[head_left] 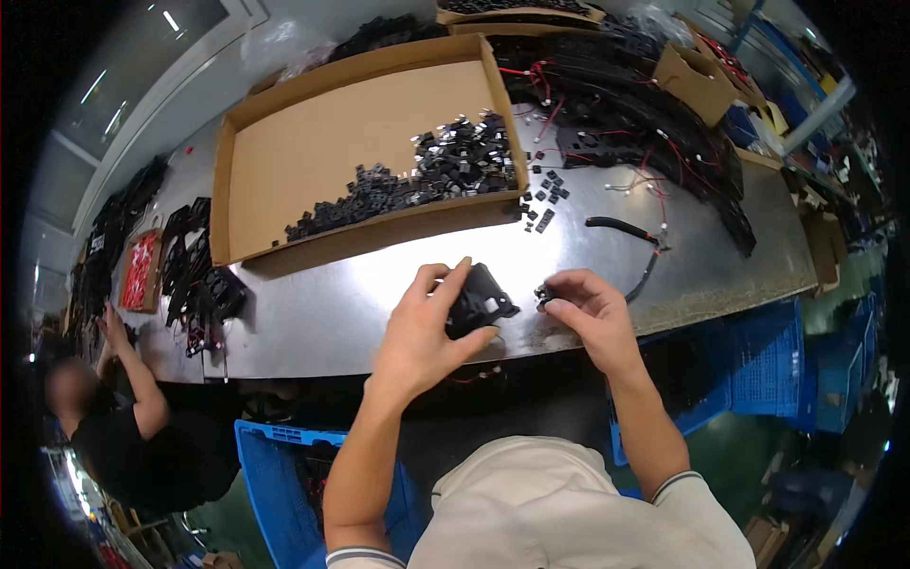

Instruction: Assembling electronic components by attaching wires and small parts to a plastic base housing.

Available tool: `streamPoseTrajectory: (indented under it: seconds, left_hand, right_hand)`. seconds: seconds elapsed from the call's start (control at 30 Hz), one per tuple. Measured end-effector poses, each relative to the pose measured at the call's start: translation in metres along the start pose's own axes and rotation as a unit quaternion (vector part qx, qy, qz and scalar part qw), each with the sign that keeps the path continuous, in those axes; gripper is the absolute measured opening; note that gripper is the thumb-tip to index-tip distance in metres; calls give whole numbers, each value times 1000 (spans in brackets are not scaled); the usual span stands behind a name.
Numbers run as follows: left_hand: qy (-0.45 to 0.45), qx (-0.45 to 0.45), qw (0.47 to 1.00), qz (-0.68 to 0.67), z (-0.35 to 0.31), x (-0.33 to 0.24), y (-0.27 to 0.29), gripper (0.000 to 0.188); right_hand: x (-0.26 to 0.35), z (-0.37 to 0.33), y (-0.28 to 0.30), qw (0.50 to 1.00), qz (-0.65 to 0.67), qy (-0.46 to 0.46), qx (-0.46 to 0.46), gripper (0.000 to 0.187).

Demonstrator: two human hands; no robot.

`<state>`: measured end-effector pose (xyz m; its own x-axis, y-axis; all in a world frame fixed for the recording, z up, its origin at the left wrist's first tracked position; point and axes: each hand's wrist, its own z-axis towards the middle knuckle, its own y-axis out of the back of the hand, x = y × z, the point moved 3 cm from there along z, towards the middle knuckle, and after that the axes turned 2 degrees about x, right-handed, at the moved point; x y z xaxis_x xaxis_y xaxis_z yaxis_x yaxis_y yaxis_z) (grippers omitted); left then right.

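My left hand (pixel 424 327) is closed around a black plastic housing (pixel 482 300), fingers on its far side and thumb along its near edge. The housing is tilted over the metal table, and a bright gap shows near its right corner. To the right, my right hand (pixel 597 318) pinches a small black connector piece (pixel 544 294) with a shiny metal part between thumb and fingertips. A short space separates the piece from the housing. The palm side of each grip is hidden.
A shallow cardboard tray (pixel 232 180) holds a pile of small black parts (pixel 464 161). Loose black pieces (pixel 545 194) lie beside it. Wired black assemblies (pixel 635 104) fill the table's far right. Blue crates (pixel 768 365) stand below the edge. Another person (pixel 123 417) works at left.
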<state>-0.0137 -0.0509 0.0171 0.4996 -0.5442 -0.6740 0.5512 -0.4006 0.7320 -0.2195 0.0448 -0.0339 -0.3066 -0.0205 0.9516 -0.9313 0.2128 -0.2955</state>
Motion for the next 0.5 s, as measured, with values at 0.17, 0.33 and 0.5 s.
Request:
streamPoseTrajectory:
  seconds: [0.17,0.33,0.5]
  left_hand:
    - [-11,-26,993,-119,-9,-5,-2,67]
    - [-2,-25,989,-144,-15,-2,1,54]
    - [-41,-30,991,-127,-14,-2,-1,44]
  right_hand:
    - [-16,4,-25,998,-17,24,49,25]
    - [-17,5,-36,997,14,9,80,24]
    - [-23,7,-40,996,40,8,85,26]
